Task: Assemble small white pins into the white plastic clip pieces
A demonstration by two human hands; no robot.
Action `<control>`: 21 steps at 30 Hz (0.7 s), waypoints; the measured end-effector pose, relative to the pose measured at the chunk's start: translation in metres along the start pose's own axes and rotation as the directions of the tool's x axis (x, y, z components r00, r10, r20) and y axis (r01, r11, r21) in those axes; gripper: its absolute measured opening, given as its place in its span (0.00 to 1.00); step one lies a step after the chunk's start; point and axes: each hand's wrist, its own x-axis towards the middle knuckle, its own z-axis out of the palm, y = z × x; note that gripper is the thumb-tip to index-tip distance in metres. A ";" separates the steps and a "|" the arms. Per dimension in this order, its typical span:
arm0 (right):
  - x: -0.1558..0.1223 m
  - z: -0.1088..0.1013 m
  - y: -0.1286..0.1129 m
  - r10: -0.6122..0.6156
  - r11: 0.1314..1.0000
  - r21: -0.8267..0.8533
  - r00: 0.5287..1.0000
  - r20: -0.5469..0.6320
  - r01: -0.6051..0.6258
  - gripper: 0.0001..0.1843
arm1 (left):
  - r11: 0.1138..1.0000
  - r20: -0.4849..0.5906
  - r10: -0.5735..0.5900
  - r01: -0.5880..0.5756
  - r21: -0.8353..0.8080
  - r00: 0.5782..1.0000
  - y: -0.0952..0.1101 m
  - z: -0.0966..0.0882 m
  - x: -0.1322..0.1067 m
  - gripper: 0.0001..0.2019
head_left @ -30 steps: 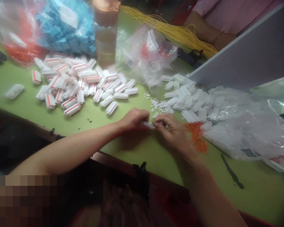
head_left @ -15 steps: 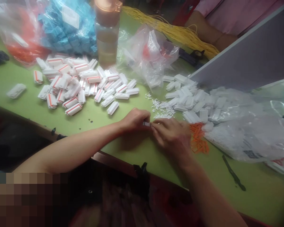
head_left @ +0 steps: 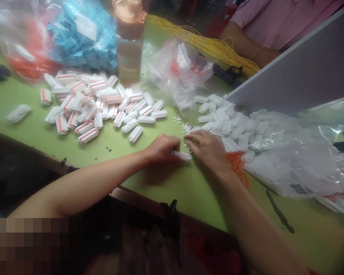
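My left hand (head_left: 163, 148) is closed around one end of a narrow white plastic block (head_left: 182, 155), whose other end sticks out to the right just above the green table (head_left: 154, 187). Over a scatter of tiny white pegs (head_left: 186, 127) is my right hand (head_left: 205, 147), thumb and forefinger drawn together in a pinch. Whatever lies between those fingertips is too small to make out. Part of the peg pile is hidden behind this hand. Beside its wrist lie small orange strips (head_left: 238, 168).
White blocks (head_left: 88, 135), many orange-striped, are heaped at left. Plain white pieces (head_left: 223, 116) and a clear bag (head_left: 289, 164) lie right. Behind stand a bottle (head_left: 129, 49), a blue-filled bag (head_left: 80, 42) and a grey panel (head_left: 289, 65). A dark tool (head_left: 279, 212) lies front right. Another person's arm (head_left: 246, 44) shows beyond.
My right hand has moved off the block in my left hand, up and away to the white pegs. More of the block now shows. My left hand has stayed nearly in place.
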 end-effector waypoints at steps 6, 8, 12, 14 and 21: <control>0.006 0.007 0.007 -0.030 0.999 -0.024 0.999 -0.020 0.030 0.11 | 0.999 0.003 -0.006 0.006 0.032 1.000 0.000 0.000 0.000 0.16; 0.003 0.007 0.011 -0.012 1.000 0.018 1.000 -0.017 0.012 0.12 | 0.999 -0.002 -0.003 0.004 0.050 1.000 0.000 0.001 0.000 0.16; -0.005 0.005 0.014 0.010 0.998 0.056 1.000 -0.011 -0.009 0.12 | 0.999 -0.007 0.004 -0.004 0.039 1.000 -0.001 0.002 0.000 0.18; -0.008 0.002 0.013 0.011 0.997 0.072 1.000 -0.025 -0.009 0.11 | 1.000 -0.011 0.007 -0.007 0.026 1.000 -0.002 0.002 0.000 0.18; -0.015 -0.002 0.003 0.067 0.994 0.094 0.996 -0.058 -0.061 0.11 | 0.999 0.001 0.003 -0.003 0.036 1.000 -0.001 0.000 0.000 0.18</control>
